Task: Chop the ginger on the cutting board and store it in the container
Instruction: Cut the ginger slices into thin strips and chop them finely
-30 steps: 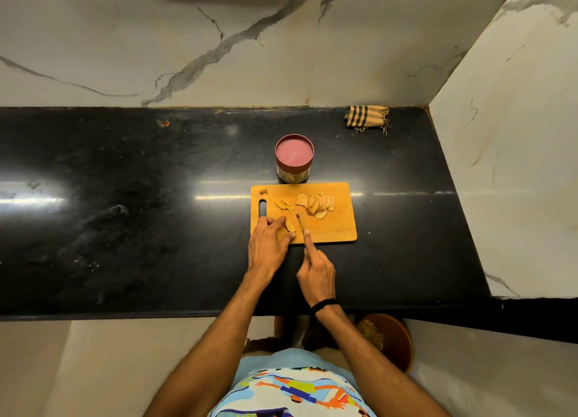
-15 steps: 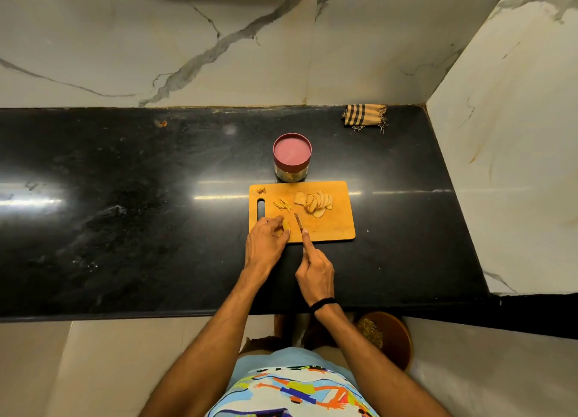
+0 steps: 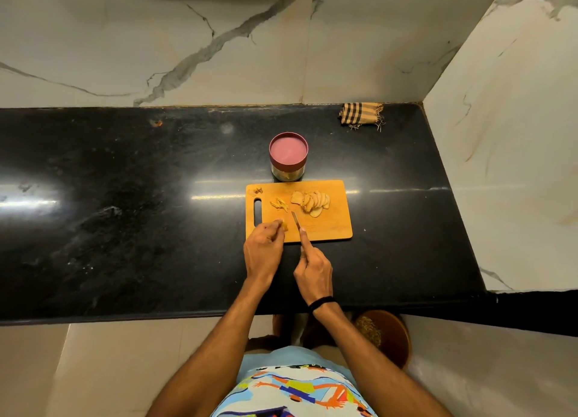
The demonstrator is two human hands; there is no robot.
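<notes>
My left hand (image 3: 264, 251) pinches the ginger piece (image 3: 284, 226) on the cutting board (image 3: 334, 229). My right hand (image 3: 312, 271) grips the knife (image 3: 295, 219) just beside it, forefinger straight along its back. Neither has shifted noticeably.

Counts: 1x rectangular orange-brown wooden cutting board (image 3: 334, 226). 1x round clear container w/ dark-pink lid (image 3: 288, 152), beyond the knife grip. 1x small thin-bladed knife (image 3: 296, 220) in right hand (image 3: 312, 269). 2 hands total; left hand (image 3: 264, 251) pinches 1 yellow ginger chunk (image 3: 284, 226). Past that pinch: 1 heap of thin ginger strips (image 3: 279, 204), 1 fan of pale overlapping ginger slices (image 3: 311, 201), exact no. unclear. 1x tan-and-black striped folded cloth (image 3: 361, 115), far beyond-right of grip.
</notes>
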